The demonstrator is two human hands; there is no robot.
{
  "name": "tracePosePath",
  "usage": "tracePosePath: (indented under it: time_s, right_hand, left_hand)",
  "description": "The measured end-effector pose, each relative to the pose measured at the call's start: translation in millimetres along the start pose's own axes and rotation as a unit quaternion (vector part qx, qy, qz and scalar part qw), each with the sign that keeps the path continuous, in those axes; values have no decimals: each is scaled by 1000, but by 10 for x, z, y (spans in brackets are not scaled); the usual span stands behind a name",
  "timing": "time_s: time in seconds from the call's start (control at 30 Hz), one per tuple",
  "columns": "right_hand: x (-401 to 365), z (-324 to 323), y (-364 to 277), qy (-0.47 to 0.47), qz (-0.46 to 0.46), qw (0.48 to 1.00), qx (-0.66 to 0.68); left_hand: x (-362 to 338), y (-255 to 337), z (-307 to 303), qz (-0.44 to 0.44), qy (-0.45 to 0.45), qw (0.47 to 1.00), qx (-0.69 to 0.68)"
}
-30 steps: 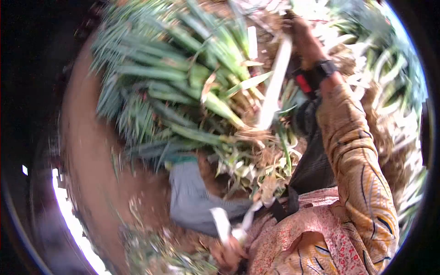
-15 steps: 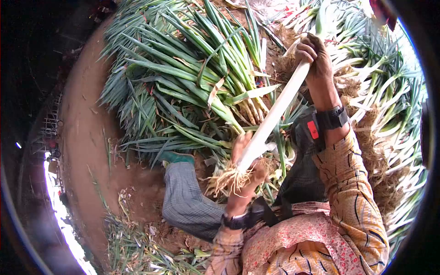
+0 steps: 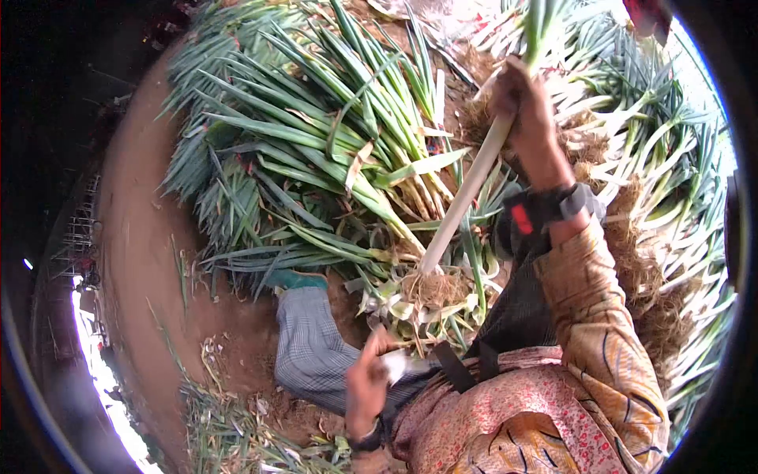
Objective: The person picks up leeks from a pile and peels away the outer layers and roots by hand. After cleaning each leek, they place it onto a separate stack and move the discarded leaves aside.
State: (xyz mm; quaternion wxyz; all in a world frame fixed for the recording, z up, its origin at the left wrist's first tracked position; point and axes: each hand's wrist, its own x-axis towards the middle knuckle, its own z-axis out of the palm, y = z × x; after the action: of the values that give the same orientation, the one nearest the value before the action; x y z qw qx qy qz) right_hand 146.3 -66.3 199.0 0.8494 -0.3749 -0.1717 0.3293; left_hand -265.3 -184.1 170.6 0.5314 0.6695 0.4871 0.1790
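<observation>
My right hand [image 3: 525,103] is wrapped round a long leek-like green onion [image 3: 478,170], gripping it where the white shank meets the green leaves. The stalk slants down to the left, and its root end overlaps the peelings [image 3: 410,308] on the ground. Lower down, my left hand [image 3: 367,387] is apart from the stalk, beside my bent knee. It is smeared by motion, with its fingers partly curled. A small blurred white piece [image 3: 393,365] shows at its palm side; I cannot tell what it is.
A big heap of green onions [image 3: 316,142] lies ahead to the left. On the right, more onions [image 3: 655,182] with white shanks and shaggy roots lie in a long row. Leaf scraps [image 3: 237,426] litter the brown ground [image 3: 142,237] at lower left.
My left hand has left the root end and moved down and left toward my body. My right hand still holds the onion, shifted slightly left, and the stalk looks thinner at its lower end.
</observation>
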Motion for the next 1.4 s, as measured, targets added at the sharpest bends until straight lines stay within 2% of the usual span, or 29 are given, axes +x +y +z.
tracePosePath:
  time_s: [0.03,0.07,0.13,0.2,0.23,0.27,0.33,0.4,0.47,0.5,0.57,0.63,0.73,0.77,0.8,0.83,0.87,0.93,0.97,1.0,1.07,1.1,1.13,1.2,1.23,1.27,1.33,1.4]
  right_hand:
    - [-181,131,3,-30,18,999,11]
    - [-352,262,10,-35,13,999,18]
    - [-697,469,17,-89,56,992,64]
    - [-1011,687,-6,-111,111,986,59]
    - [-1169,755,-25,-166,133,974,73]
    - [-1306,827,-54,-221,155,959,87]
    - [-1450,931,-127,-290,141,946,40]
    - [-1514,951,-203,-341,94,935,-40]
    - [-1541,949,-253,-371,-59,893,-247]
    - [-1548,973,-341,-388,-81,870,-293]
    - [-1613,1051,-488,-386,-163,838,-351]
    - [-1669,1136,-547,-357,-248,816,-381]
    - [-1785,1105,-535,-327,-305,787,-424]
    - [-1860,1083,-530,-351,-343,761,-425]
    - [-1956,984,-495,-397,-302,753,-429]
    - [-2055,875,-491,-399,-268,771,-417]
    - [-2118,754,-496,-401,-233,789,-403]
    - [-2177,526,-806,-316,-38,873,-370]
    - [-2160,427,-986,-332,-47,866,-370]
    - [-2178,324,-1117,-335,-55,862,-376]
    - [-2249,265,-1145,-337,-65,856,-387]
    - [-2261,216,-1164,-317,-32,869,-378]
    - [-2271,203,-1193,-324,-34,866,-379]
    - [-2295,201,-1221,-339,-35,862,-375]
    - [-2304,192,-1207,-351,-29,863,-361]
    - [-2297,205,-1192,-363,-36,843,-395]
    - [-2287,168,-1142,-375,-2,849,-373]
    - [-2339,180,-1148,-363,-14,868,-339]
  left_hand:
    - [155,144,25,-34,-33,970,239]
    - [276,143,103,79,20,975,207]
    - [510,-17,323,239,91,955,148]
    - [655,-59,521,360,29,907,216]
    - [485,60,708,143,-43,988,23]
    - [484,-39,846,141,-26,989,-27]
    - [372,-46,937,58,-22,986,-153]
    - [280,-94,898,52,4,985,-162]
    - [215,-98,883,71,34,982,-170]
    - [190,-68,875,95,48,980,-168]
    - [146,116,841,119,60,977,-164]
    - [160,47,853,147,77,972,-164]
    - [126,47,821,153,116,963,-189]
    - [139,33,796,148,120,958,-214]
    - [150,32,750,143,123,953,-238]
    - [168,79,659,164,141,963,-164]
    - [197,142,570,153,133,964,-171]
    - [219,235,475,119,123,966,-192]
    - [263,176,468,104,80,952,-278]
    - [298,104,482,50,18,937,-346]
    - [385,148,618,83,-10,906,-415]
    - [441,98,597,25,-65,901,-427]
    - [473,102,621,23,-62,877,-476]
    - [550,-20,652,-36,-108,820,-561]
    - [591,-162,705,-120,-39,812,-569]
    - [622,-284,740,-69,-79,782,-614]
    - [644,-439,740,-90,-161,734,-653]
    - [683,-483,805,-88,-55,871,-480]
